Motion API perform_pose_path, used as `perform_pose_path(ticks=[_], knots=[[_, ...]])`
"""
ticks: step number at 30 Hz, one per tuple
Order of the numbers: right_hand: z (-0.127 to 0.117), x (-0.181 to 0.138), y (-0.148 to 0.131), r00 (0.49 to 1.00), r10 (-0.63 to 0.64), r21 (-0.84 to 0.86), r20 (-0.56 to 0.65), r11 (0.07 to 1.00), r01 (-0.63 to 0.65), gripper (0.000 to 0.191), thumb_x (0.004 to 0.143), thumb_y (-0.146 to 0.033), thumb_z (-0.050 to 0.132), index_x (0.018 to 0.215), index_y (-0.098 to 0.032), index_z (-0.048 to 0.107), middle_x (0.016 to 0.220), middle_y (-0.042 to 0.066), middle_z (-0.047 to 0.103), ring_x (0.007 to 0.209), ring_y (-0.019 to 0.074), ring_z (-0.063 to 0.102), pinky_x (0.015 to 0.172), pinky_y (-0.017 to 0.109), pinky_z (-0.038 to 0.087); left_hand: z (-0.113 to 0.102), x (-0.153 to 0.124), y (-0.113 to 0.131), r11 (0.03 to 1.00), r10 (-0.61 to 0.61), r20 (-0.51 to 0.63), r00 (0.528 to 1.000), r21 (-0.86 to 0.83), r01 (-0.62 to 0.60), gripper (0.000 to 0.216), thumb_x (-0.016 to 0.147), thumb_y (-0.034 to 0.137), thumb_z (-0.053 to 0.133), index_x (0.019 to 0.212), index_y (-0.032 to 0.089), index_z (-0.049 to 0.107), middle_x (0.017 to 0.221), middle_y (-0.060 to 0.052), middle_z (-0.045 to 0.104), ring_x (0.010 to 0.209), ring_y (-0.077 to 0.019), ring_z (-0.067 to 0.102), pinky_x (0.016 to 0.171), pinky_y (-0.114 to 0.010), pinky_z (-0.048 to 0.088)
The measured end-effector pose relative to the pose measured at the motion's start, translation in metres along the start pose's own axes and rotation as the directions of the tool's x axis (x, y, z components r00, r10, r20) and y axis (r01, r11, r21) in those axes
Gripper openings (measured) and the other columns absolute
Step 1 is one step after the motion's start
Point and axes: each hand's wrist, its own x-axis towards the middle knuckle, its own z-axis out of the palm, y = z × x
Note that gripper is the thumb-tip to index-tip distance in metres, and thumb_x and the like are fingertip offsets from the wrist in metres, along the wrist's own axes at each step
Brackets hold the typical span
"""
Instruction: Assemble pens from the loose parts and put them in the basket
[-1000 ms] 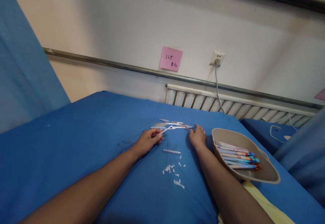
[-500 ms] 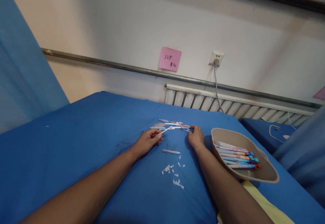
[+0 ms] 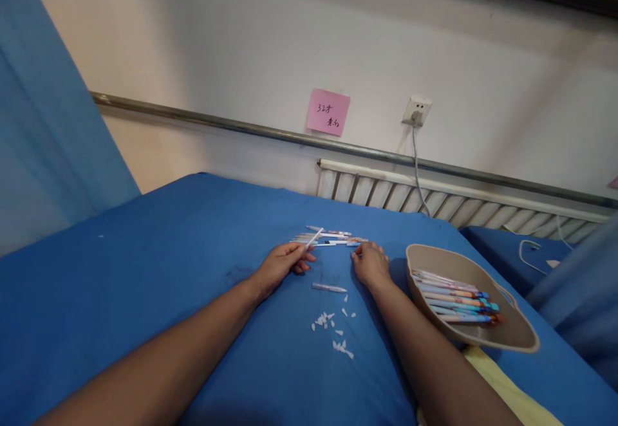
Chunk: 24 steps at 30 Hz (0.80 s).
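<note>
Between the thumb and fingers of my left hand [image 3: 282, 266] is a thin white pen refill [image 3: 315, 238], tilted up to the right over a loose pile of pens and refills. My right hand [image 3: 373, 265] rests at the right end of that pile, fingers curled and closed; what they hold, if anything, is hidden. A pen [image 3: 333, 231] lies along the far side of the pile. Nearer to me, a single pale pen barrel [image 3: 329, 287] lies between my forearms. Several small white tips [image 3: 324, 320] are scattered below it.
A beige basket [image 3: 512, 333] holding several colourful pens [image 3: 456, 297] stands right of my right arm, partly over a yellow cloth [image 3: 502, 384]. Blue sheeting [image 3: 145, 271] covers the surface. Behind are a radiator [image 3: 376, 191], a rail and a socket [image 3: 416, 111] with a cable.
My left hand has tilted the refill more steeply upward. My right hand has drawn its fingers in at the pile's right end. The view has shifted slightly.
</note>
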Motion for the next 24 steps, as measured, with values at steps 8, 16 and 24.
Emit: perform_pose_path(ticks=[8,16,24], knots=[[0.003,0.000,-0.009,0.983,-0.078,0.330,-0.165,0.935,0.130,0.013,0.082,-0.027,0.049,0.085,-0.018,0.058,0.098,0.012,0.060,0.096,0.0257,0.052,0.083,0.039,0.036,-0.006,-0.004,0.007,0.988,-0.033,0.012,0.999,-0.151,0.034,0.041,0.077,0.046,0.061,0.101,0.012,0.062,0.092,-0.011,0.068,0.066,-0.0132,0.059,0.060,-0.025,0.045],[0.005,-0.001,-0.024,0.989,-0.139,0.935,0.044,0.354,0.009,0.030,0.075,-0.049,0.055,0.073,-0.019,0.055,0.060,-0.003,0.055,0.045,0.0096,0.042,0.044,0.023,0.033,0.001,-0.002,0.002,0.998,-0.001,0.000,1.000,0.056,0.001,0.037,0.068,0.041,0.069,0.092,0.014,0.064,0.077,-0.003,0.064,0.056,-0.0084,0.050,0.052,-0.020,0.040],[-0.004,-0.005,-0.021,0.970,-0.182,0.964,0.161,0.240,-0.115,0.036,0.064,-0.052,0.067,0.068,-0.017,0.060,0.057,-0.002,0.055,0.042,0.0069,0.037,0.041,0.021,0.025,0.003,-0.004,0.002,0.979,0.032,0.036,0.999,0.200,-0.039,0.035,0.070,0.041,0.065,0.091,0.014,0.065,0.073,-0.001,0.062,0.056,-0.0094,0.049,0.053,-0.021,0.039]])
